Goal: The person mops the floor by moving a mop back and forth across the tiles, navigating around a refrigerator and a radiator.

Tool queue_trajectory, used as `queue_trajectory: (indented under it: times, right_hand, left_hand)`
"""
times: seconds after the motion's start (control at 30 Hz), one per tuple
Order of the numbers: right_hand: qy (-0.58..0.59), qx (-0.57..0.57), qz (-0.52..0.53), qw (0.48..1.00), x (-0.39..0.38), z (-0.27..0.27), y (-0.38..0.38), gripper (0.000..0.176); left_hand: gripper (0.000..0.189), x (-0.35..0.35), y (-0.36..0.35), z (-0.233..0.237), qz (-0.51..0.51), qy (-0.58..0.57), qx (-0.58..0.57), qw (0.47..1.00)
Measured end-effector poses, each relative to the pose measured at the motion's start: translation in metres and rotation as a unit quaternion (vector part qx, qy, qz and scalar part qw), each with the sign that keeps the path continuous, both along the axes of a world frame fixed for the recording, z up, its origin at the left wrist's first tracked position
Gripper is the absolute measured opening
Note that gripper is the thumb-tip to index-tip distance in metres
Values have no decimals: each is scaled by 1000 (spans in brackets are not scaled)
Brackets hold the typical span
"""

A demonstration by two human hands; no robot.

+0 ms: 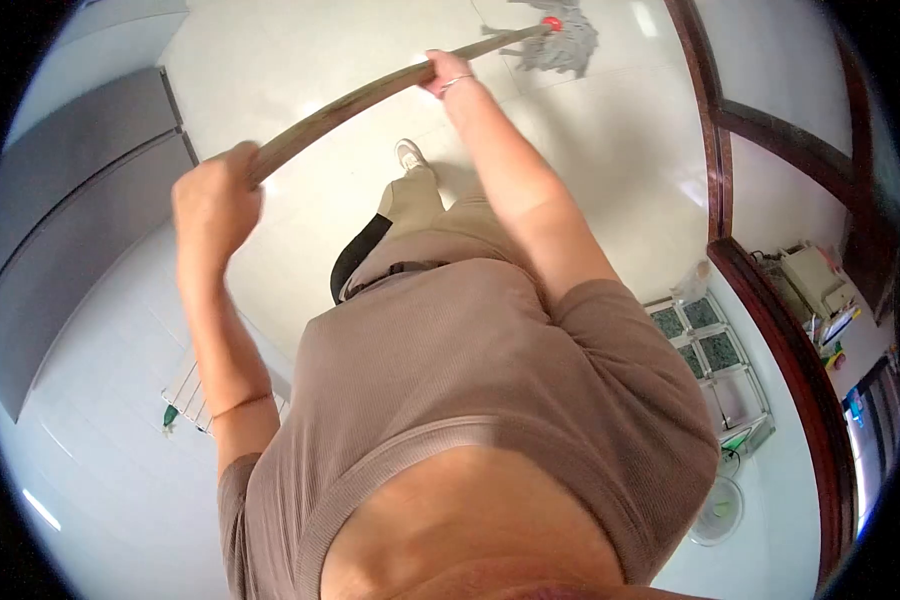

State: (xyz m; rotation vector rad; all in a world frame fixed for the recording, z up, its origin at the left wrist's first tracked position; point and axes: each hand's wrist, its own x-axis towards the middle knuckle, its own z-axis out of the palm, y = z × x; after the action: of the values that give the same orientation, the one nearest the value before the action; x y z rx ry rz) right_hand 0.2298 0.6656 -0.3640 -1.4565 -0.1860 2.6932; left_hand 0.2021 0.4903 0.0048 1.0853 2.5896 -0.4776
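A mop [355, 102] with a long wooden handle stretches from the left up to the top of the head view. My left hand [217, 198] is closed around the upper end of the handle. Farther down the handle, my right hand [443, 75] grips it, with a bracelet on the wrist. The grey strands of the mop head [567, 48] lie spread on the pale tiled floor [610, 160], joined to the handle by a red socket [552, 23]. My fingers are partly hidden by the backs of my hands.
A grey fridge-like cabinet [80, 190] stands on the left. Dark wooden door frames [715, 150] rise on the right. A white shelf rack [708, 345] is beside my right side, with a white basin [718, 510] near it. My shoe [408, 154] is on the floor ahead.
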Motion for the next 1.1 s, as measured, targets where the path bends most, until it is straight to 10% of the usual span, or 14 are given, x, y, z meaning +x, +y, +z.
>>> queue_trajectory:
  times: [0.17,0.5,1.1]
  right_hand:
    - [-96,31,-36,994,97,-120,118,25]
    - [-300,130,161,931,191,-69,124,32]
    - [-118,-6,486,866,91,-27,-259,33]
  left_hand:
    - [23,41,75,-98,-87,-109,73,988]
    - [23,92,93,-171,-33,-288,6,957]
    - [31,61,-307,-75,186,-142,29,972]
